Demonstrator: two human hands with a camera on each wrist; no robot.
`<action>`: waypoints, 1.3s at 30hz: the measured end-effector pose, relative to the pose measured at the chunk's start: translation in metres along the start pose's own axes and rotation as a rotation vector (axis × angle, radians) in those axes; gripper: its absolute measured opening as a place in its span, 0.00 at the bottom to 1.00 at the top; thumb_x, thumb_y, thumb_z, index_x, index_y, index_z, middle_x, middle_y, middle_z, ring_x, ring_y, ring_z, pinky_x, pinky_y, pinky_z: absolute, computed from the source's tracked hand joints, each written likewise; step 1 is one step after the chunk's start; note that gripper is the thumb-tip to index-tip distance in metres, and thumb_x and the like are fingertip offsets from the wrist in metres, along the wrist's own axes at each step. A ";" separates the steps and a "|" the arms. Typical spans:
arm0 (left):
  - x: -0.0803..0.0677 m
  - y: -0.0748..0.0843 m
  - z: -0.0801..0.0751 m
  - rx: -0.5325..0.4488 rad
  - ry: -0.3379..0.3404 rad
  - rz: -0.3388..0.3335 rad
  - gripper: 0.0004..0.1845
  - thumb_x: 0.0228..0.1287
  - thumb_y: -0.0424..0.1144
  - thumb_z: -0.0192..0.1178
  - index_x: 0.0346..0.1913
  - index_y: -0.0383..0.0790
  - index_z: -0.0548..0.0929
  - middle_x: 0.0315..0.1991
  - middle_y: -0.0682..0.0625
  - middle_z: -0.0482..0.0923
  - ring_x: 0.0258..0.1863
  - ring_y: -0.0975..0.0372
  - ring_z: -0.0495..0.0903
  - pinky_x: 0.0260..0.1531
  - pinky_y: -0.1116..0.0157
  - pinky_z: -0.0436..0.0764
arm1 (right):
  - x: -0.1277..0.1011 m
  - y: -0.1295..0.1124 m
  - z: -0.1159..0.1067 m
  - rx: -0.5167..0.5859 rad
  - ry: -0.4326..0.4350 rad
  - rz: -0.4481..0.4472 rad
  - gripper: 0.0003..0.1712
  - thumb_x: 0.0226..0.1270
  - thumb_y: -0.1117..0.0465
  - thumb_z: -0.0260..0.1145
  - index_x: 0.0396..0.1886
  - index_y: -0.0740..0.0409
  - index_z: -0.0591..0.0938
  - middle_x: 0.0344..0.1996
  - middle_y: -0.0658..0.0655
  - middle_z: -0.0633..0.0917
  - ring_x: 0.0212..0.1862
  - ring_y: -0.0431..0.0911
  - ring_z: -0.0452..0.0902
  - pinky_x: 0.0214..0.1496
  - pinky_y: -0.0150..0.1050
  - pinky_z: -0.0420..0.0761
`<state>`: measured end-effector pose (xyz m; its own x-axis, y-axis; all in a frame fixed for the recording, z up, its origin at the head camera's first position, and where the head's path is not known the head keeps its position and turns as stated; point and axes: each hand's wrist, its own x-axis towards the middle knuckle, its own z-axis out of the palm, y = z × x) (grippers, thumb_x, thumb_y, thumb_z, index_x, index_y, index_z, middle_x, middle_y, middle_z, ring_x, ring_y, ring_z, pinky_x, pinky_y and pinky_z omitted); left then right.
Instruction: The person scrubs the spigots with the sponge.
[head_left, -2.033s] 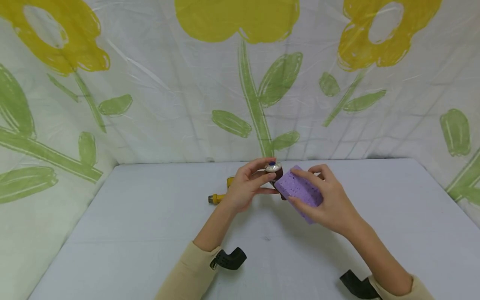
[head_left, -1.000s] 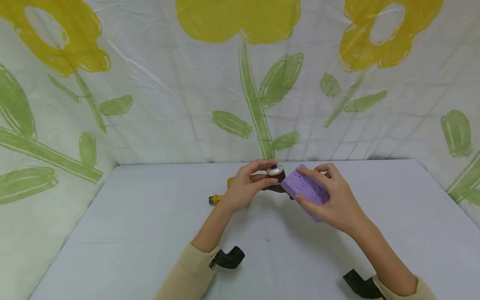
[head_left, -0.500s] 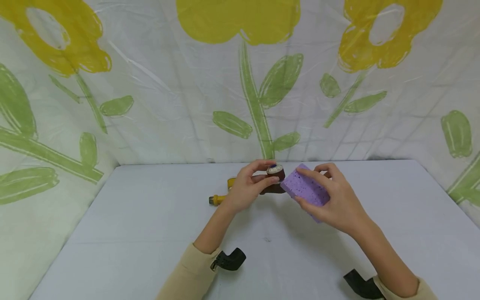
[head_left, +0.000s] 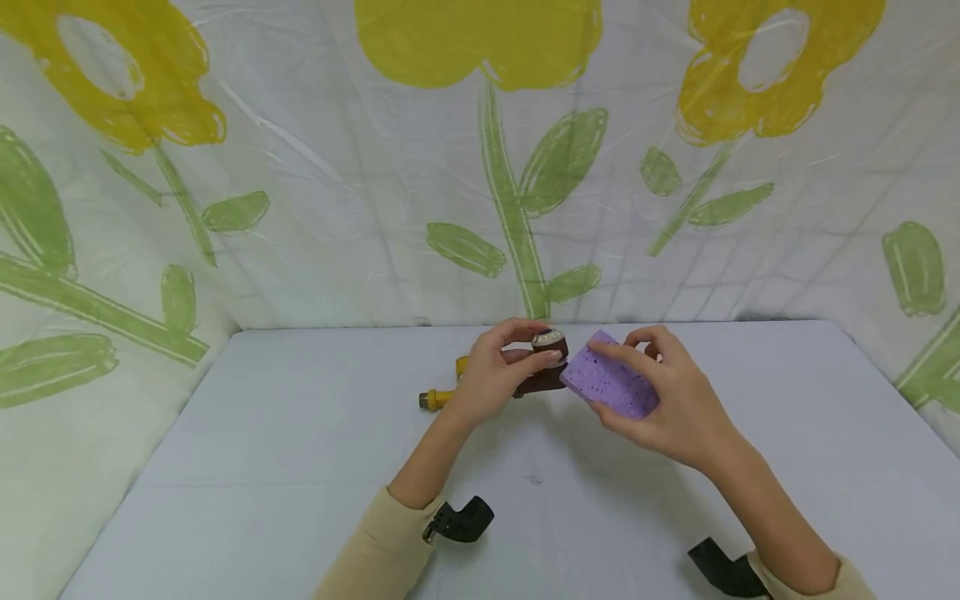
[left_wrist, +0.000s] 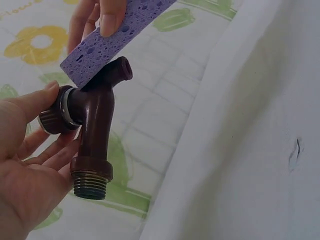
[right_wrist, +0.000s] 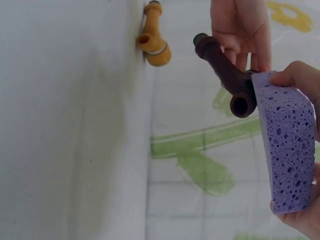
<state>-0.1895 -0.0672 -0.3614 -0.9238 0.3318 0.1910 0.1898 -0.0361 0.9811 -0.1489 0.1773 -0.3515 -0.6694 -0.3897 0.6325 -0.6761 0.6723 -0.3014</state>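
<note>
Now my left hand has its fingers and thumb curled round the brown tap, holding it up off the bench by the knob end; my right hand grips the purple sponge between thumb and fingers, its near end touching the tap's spout. Over the last two seconds the sponge has tipped and slid a little along the tap — earlier it lay flatter and lower against the body; now its corner sits up at the spout, and the tap has turned slightly in my left hand, its silver-ringed cap angled less toward me. To my mind that reads as wiping carried on from the body of the tap to its outlet, with the work about midway; that is a judgement, not something seen.

From the head view the tap is mostly hidden between my hands. The left wrist view shows more: the brown tap whole, with its threaded inlet pointing down, the metal ring at the knob, and the sponge pressed on top of the spout. The right wrist view alone looks into the spout's open mouth beside the sponge's pitted face; it also shows the yellow tap lying on the bench, well apart — only partly seen from the head.
</note>
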 end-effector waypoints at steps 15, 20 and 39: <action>0.000 0.002 0.002 -0.052 0.098 -0.055 0.20 0.73 0.30 0.66 0.64 0.29 0.82 0.54 0.36 0.79 0.34 0.59 0.91 0.36 0.62 0.92 | 0.002 0.001 -0.011 -0.030 0.018 -0.010 0.39 0.37 0.59 0.85 0.58 0.43 0.88 0.49 0.58 0.79 0.44 0.48 0.71 0.31 0.44 0.80; 0.001 0.004 0.004 -0.125 0.145 -0.086 0.18 0.72 0.30 0.67 0.61 0.28 0.82 0.48 0.39 0.81 0.30 0.62 0.89 0.35 0.61 0.92 | 0.002 0.002 -0.015 -0.033 0.021 -0.002 0.39 0.37 0.59 0.84 0.57 0.43 0.88 0.48 0.57 0.78 0.44 0.47 0.71 0.31 0.44 0.80; 0.001 0.001 -0.002 -0.368 0.110 -0.127 0.14 0.69 0.20 0.63 0.52 0.35 0.79 0.42 0.47 0.83 0.32 0.59 0.89 0.42 0.62 0.91 | 0.003 0.005 -0.011 0.104 0.036 0.089 0.47 0.42 0.69 0.87 0.67 0.55 0.81 0.52 0.61 0.80 0.48 0.52 0.80 0.42 0.30 0.85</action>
<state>-0.1914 -0.0691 -0.3601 -0.9662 0.2530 0.0502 -0.0412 -0.3435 0.9382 -0.1507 0.1870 -0.3434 -0.7178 -0.3077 0.6246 -0.6443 0.6336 -0.4283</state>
